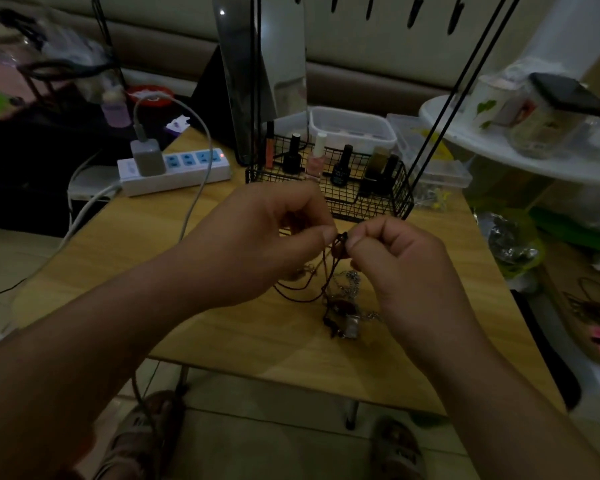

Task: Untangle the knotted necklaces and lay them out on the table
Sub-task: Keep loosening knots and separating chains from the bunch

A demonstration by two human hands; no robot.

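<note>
Pinching a small dark knot (342,237) in the dark red cord necklace (302,294) from both sides: gripping it with the thumb and curled fingers (321,233) of the left hand (257,244) from the left, and with the thumb and forefinger of the right hand (406,268) from the right, tips nearly touching across it. Holding that knot raised above the light wooden table (243,344), just in front of the black wire basket (374,202). Letting the red cord droop in loose loops below the pinch, between the two wrists. Trailing down into a tangle lying on the table: a silver chain necklace (349,282) bunched just beside the cord, with a dark reddish pendant (347,306) and a pale squarish pendant (352,329) beneath, too dim for telling which strand is carrying which. Standing upright in the basket beyond: several small nail polish bottles (340,166), mostly dark, one pink. Sitting just behind the basket: a clear plastic box (352,128). Lying further left on the table: a white power strip (181,174) with blue sockets, carrying a grey charger plug (147,156) and a white cable (201,143) arcing up and over. Resting on the tiled floor below the near table edge: two sandalled feet (142,438).
</note>
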